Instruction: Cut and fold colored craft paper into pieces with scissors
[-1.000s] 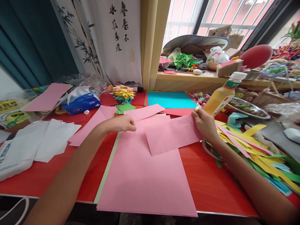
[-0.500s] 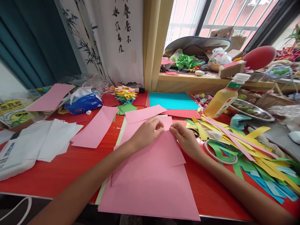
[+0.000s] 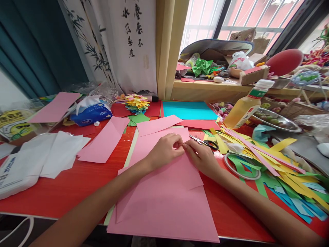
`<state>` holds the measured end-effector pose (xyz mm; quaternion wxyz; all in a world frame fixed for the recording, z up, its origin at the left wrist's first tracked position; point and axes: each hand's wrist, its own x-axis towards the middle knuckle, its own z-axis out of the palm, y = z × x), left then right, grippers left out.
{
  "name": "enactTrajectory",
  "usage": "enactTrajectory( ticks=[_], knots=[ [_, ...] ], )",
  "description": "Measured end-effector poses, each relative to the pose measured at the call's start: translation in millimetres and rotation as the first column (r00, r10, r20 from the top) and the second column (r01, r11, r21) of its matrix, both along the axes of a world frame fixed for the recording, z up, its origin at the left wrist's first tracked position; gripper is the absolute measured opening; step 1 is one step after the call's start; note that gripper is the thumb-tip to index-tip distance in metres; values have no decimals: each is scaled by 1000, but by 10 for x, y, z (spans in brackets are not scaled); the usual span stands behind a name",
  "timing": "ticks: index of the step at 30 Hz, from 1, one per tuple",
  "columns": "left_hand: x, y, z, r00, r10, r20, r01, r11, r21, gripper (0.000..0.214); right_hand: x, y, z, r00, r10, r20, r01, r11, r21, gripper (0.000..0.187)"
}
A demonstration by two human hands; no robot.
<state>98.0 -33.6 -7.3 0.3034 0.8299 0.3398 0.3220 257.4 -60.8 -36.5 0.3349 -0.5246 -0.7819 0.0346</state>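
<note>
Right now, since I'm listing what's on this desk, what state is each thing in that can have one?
Left hand: closed, pinching paper
Right hand: closed, pinching paper
Held pink paper: pinched at its top edge
Bottle: capped, yellow liquid inside
Tissue pack: opened, tissue sticking out
Scissors: lying down, blades partly hidden
Paper strips: loosely heaped
Metal dish: holding green round things
</note>
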Motion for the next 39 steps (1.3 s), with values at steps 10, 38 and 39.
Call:
enactTrajectory(
  ticks=[10, 38, 39],
  knots=[
    [22, -24, 23, 998, 5, 57, -3, 999, -33, 13, 69, 29, 93, 1000, 7, 23, -9, 993, 118, 21],
    [-60, 43, 32, 999, 43, -3, -43, 999, -34, 6, 211, 115, 109, 996, -39, -74, 51, 987, 155, 22],
    [-69, 47, 38, 999, 45, -11, -45, 998, -39, 6, 223, 123, 107, 996, -46, -79, 58, 987, 147, 22]
  ],
)
